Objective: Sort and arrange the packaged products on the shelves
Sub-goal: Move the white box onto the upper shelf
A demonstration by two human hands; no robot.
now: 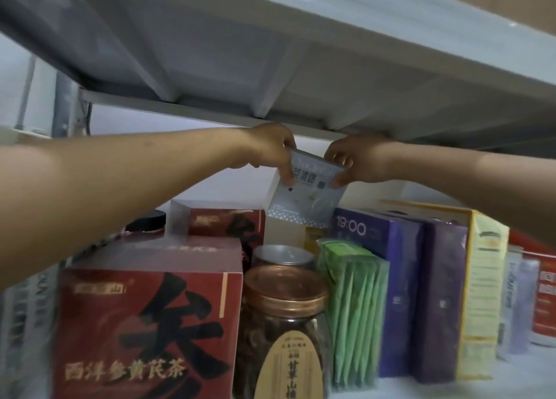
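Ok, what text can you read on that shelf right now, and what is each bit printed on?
"19:00": purple box.
"西洋参黄芪茶": front red box.
"山": same box, at the end of a blurred brand strip.
"甘草山": jar label, cut off below.
"清": grey box held by the left hand and right hand; the rest is blurred or covered.
Yellow box, pale cans: too blurred.

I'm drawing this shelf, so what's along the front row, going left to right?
Red box → copper-lid jar → green sachets → 19:00 purple box → plain purple box → yellow box → pale can → red tub
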